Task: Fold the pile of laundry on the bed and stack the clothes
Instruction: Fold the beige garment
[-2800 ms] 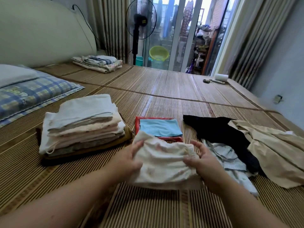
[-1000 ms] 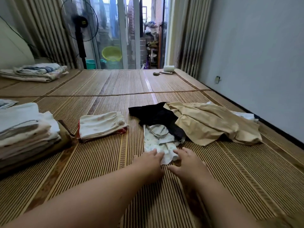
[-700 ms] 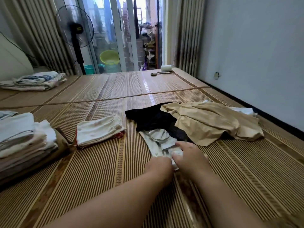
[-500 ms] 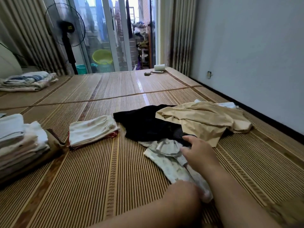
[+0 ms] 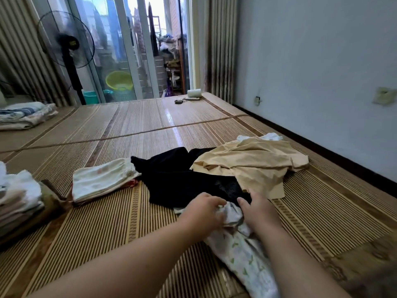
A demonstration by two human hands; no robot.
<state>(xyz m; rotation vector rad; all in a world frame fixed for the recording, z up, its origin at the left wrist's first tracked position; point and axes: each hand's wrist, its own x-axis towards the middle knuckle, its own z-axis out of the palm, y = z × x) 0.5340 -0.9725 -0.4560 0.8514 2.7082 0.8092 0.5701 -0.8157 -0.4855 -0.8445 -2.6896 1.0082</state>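
Note:
A pale printed garment (image 5: pixel 242 254) lies stretched toward me on the bamboo mat (image 5: pixel 150 125). My left hand (image 5: pixel 204 214) and my right hand (image 5: pixel 257 211) both grip its bunched far end, fingers curled into the cloth. Just beyond them a black garment (image 5: pixel 178 179) lies crumpled, partly under a tan garment (image 5: pixel 247 164). A small folded white piece (image 5: pixel 103 181) rests on a red one to the left. The tall folded stack (image 5: pixel 19 201) sits at the left edge.
Folded bedding (image 5: pixel 23 115) lies at the far left. A tape roll (image 5: pixel 194 92) and small items sit at the mat's far edge. A standing fan (image 5: pixel 68 50) and glass doors are behind. A wall (image 5: pixel 322 72) runs along the right.
The folded white piece was set down on the red one. The printed garment has been drawn out from under the black one toward me, and my left hand came forward to join the right on it.

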